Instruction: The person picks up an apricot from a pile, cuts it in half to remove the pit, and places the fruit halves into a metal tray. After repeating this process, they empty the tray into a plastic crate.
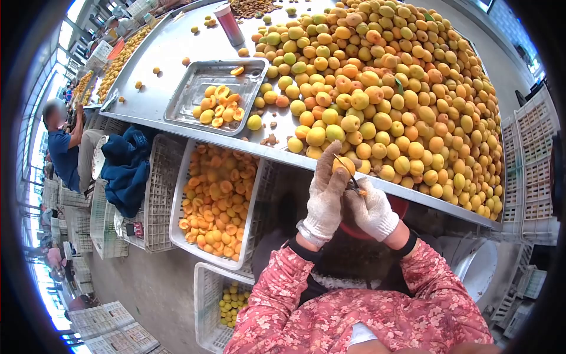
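Observation:
Both hands wear stained white gloves and meet at the metal table's front edge. My left hand (325,197) is closed around a yellow-orange apricot (344,165), held up between thumb and fingers. A thin blade (346,168) lies across that fruit, and my right hand (371,207) grips the knife at its lower end. Just beyond the hands, a large heap of whole apricots (407,100) covers the right of the table (283,154). To the left, a metal tray (188,94) holds halved apricots (221,106).
Below the table's edge stands a white crate (179,219) of apricot halves, with another crate (203,312) holding small green-yellow fruit beneath it. A tumbler (229,25) stands at the back. A person (63,147) sits at far left. Stacked crates (533,165) stand at right.

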`<state>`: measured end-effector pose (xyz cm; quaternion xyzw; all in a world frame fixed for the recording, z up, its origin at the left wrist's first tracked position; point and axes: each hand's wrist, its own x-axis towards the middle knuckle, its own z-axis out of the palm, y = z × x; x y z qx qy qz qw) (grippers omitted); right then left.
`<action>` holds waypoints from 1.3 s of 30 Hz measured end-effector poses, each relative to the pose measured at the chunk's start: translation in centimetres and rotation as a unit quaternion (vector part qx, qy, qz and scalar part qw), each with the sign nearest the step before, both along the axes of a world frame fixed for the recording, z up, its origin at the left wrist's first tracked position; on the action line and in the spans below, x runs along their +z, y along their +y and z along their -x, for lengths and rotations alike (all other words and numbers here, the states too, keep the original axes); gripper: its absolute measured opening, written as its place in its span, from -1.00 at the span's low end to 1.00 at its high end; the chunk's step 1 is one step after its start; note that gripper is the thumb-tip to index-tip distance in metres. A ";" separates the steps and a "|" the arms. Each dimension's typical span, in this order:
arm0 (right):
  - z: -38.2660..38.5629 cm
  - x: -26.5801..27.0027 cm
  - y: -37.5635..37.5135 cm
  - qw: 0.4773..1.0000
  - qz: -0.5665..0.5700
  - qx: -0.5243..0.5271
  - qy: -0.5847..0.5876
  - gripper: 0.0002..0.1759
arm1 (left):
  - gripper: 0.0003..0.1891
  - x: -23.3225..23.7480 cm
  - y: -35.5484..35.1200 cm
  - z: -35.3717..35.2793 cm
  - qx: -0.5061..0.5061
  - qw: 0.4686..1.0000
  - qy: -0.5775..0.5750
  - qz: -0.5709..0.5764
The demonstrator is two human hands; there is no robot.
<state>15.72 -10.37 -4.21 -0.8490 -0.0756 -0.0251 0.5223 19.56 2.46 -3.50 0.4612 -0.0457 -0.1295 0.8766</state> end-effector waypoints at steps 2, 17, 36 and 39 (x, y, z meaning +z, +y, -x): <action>0.1 -0.3 0.0 1.000 0.007 0.004 -0.007 -0.63 | -0.34 0.3 0.1 0.2 -0.012 1.000 0.011 -0.001; 0.3 -1.5 0.4 0.995 0.091 -0.005 -0.043 -0.71 | -0.27 0.8 0.3 0.4 -0.082 0.978 0.134 0.135; 0.3 -0.3 -0.8 0.990 -0.116 0.049 0.069 -0.70 | -0.68 -0.2 -0.4 0.5 -0.047 0.996 0.056 0.049; 0.8 1.2 -1.7 0.960 -0.201 0.066 0.183 -0.71 | -0.68 0.3 -0.7 0.8 -0.060 0.996 0.043 0.050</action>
